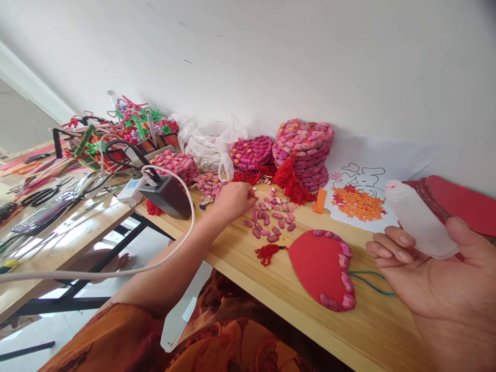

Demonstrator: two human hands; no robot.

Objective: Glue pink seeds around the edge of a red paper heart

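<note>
My left hand [237,200] reaches over the table with its fingers curled together, at the left edge of a scatter of pink-dyed peanuts [276,216]; whatever the fingertips pinch is hidden. In my right hand [434,279] lies a translucent white squeeze bottle [422,219], tilted, its pinkish nozzle up and to the left. Between the hands rests a red heart-shaped card [313,268], flat on the table. Pink peanuts line part of its edge, a red tassel [267,253] hangs from its tip, and a green cord loop [372,281] comes off the other side.
Behind stand stacks of peanut-covered pieces [304,150], a white plastic bag [205,142] and a paper sheet with orange stars [358,204]. Red cards [463,201] lie at right. A black power adapter [166,196] with a white cable [116,275] crosses near my left arm.
</note>
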